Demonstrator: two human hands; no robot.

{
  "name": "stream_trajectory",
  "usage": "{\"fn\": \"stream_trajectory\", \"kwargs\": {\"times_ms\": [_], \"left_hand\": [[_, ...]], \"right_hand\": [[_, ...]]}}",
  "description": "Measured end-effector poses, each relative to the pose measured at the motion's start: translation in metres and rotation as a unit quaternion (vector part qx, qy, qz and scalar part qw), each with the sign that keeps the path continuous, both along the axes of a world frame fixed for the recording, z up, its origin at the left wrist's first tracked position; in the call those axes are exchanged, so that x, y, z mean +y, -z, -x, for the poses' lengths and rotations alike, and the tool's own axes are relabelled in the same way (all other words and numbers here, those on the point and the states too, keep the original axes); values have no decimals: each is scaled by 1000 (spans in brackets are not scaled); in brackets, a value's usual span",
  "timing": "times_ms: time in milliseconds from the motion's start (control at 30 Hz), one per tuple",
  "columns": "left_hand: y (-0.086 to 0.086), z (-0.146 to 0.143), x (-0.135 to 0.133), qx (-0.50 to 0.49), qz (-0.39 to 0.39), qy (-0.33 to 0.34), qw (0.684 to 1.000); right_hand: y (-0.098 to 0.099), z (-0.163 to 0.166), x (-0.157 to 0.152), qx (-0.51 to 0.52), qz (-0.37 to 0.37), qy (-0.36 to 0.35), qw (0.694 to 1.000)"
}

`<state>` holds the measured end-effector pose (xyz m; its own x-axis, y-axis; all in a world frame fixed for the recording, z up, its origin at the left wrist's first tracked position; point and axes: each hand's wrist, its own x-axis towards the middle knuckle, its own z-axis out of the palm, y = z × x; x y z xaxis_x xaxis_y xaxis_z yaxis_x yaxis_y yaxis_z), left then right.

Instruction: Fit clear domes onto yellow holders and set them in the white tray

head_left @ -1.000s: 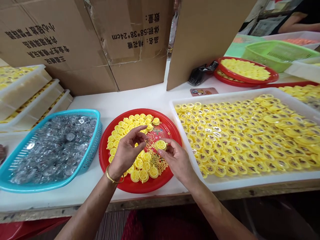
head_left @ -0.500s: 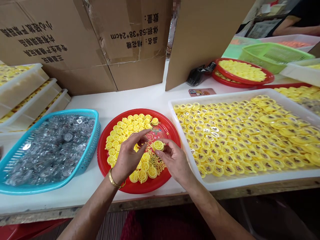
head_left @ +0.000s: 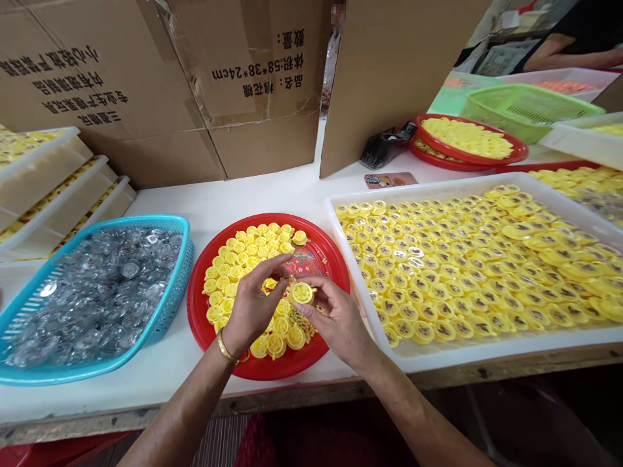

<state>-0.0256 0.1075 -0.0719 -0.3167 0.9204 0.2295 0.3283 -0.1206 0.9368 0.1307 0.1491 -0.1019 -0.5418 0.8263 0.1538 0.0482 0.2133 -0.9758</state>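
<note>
My right hand (head_left: 337, 318) pinches a small round yellow piece (head_left: 302, 293) over the red plate (head_left: 326, 256). My left hand (head_left: 256, 303), with a gold bangle at the wrist, hovers just left of it, thumb and fingers curled together near that piece; what they pinch, if anything, is too small to see. The plate holds several yellow pieces (head_left: 243, 256) in rows and a heap of tiny beads (head_left: 307, 324).
A blue basket (head_left: 92, 370) of clear plastic caps stands at the left. A white tray (head_left: 457, 353) full of yellow pieces lies at the right. Cardboard boxes (head_left: 160, 84) stand behind, stacked white trays (head_left: 53, 194) far left, more red plates (head_left: 470, 155) and a green basket (head_left: 525, 107) at the back right.
Both hands have drifted slightly left and toward me over the plate. The yellow piece stays pinched in my right hand, now closer to my left fingers.
</note>
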Motion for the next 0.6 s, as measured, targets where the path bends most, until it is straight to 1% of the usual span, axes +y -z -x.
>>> {"fn": "stream_trajectory", "kwargs": {"times_ms": [100,200,333,433,500,600], "left_hand": [[6,2,2,-77,29,-2,997],[11,3,3,-123,57,-9,991],[11,0,4,-152,85,-24,984],[10,-4,5,-197,91,-22,976],[11,-4,5,-231,85,-9,969],[10,4,4,-264,70,8,962]], "right_hand": [[-1,-1,-1,12,-13,1,1000],[0,-1,-3,16,-26,3,1000],[-1,-1,-4,18,-33,5,999],[-2,-1,-4,17,-31,4,999],[-2,-1,-4,24,-21,4,999],[3,-2,-2,32,29,1,999]]}}
